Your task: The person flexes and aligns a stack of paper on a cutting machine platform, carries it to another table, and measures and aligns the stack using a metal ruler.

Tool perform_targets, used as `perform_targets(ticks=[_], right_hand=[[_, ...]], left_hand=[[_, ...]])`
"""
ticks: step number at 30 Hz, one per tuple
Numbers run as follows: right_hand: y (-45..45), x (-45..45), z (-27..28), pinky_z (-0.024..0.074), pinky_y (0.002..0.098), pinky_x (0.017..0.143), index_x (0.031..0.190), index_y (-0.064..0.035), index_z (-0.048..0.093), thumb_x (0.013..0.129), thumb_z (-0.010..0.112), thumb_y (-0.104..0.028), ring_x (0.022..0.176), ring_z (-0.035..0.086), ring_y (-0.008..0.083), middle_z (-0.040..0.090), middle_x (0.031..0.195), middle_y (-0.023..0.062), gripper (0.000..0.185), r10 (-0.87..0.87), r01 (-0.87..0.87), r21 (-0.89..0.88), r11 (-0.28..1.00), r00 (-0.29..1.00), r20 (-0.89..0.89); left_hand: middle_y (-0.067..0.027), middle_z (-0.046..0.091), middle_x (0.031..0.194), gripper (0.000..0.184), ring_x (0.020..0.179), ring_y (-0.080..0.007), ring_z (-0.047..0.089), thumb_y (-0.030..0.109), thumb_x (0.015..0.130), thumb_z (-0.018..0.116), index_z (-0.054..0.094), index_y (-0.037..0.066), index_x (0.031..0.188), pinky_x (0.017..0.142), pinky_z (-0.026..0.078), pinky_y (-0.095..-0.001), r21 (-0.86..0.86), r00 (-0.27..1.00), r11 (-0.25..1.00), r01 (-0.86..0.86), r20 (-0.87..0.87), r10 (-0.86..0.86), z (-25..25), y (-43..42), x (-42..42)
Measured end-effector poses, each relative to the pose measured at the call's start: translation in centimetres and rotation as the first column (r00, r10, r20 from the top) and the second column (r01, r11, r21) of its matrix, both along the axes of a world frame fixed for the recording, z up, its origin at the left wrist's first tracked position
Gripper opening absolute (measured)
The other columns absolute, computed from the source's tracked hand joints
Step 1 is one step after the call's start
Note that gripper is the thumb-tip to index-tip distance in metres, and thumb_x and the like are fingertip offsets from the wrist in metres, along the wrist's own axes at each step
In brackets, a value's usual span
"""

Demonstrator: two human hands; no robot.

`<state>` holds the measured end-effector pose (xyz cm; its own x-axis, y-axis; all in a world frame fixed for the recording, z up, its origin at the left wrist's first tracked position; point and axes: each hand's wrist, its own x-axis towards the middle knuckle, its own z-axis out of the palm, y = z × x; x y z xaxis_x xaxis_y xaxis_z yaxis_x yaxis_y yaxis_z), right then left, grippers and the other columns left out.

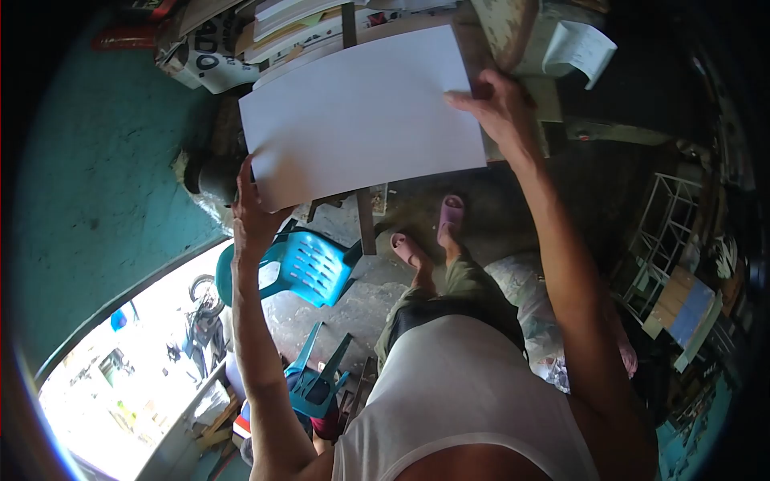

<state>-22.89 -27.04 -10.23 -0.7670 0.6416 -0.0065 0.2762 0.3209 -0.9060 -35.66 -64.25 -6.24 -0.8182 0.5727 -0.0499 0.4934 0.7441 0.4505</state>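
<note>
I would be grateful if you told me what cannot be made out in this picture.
Sheet underside, head view: turned away from the camera.
Part of the left hand, head view: covered by the sheet's corner.
Lower part of the paper stack, head view: behind the sheet.
Any writing on the slip, head view: too small.
Details in the bright opening, head view: washed out by glare.

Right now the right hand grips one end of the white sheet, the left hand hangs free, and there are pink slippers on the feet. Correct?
Not quite: the left hand isn't free. The head view shows it gripping the other end of the white sheet. The right hand and pink slippers are as you said.
</note>
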Motion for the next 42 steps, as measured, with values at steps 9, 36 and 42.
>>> perform_targets(ticks=[9,36,42], right_hand=[[0.4,-0.6,-2.8,0.0465,0.0328,0.054,0.077,-0.0006,0.057,0.067,0.085,-0.029,0.058,0.056,0.0155,0.061,0.064,0.0074,0.041,0.031,-0.034,-0.093,0.995,0.999,-0.027],[0.3,0.4,-2.0,0.0507,0.0371,0.065,0.088,-0.0007,0.058,0.069,0.083,-0.026,0.068,0.063,0.0256,0.063,0.077,0.0128,0.041,-0.044,0.035,-0.192,0.981,0.998,-0.043],[-0.1,0.0,-2.8,0.0505,0.0349,0.061,0.088,-0.0035,0.061,0.07,0.083,-0.03,0.065,0.063,0.0202,0.064,0.073,0.0084,0.039,-0.047,0.048,-0.093,0.994,0.999,0.015]], left_hand=[[-0.0176,0.069,0.107,0.104,0.097,-0.0354,0.07,0.017,0.069,0.088,0.024,0.015,0.151,0.084,0.058,-0.0451,-0.018,0.998,0.998,0.059,0.004,-0.059,-0.1,-0.3,-0.7],[-0.0194,0.065,0.121,0.107,0.109,-0.0394,0.065,0.018,0.072,0.088,0.018,0.022,0.153,0.096,0.051,-0.0544,-0.169,0.995,0.985,0.033,0.1,-0.016,0.5,2.0,-0.1],[-0.02,0.067,0.117,0.112,0.107,-0.0406,0.066,0.014,0.067,0.09,0.019,0.018,0.153,0.093,0.053,-0.0517,-0.11,0.999,0.993,0.03,0.039,-0.026,-0.2,0.6,-0.3]])
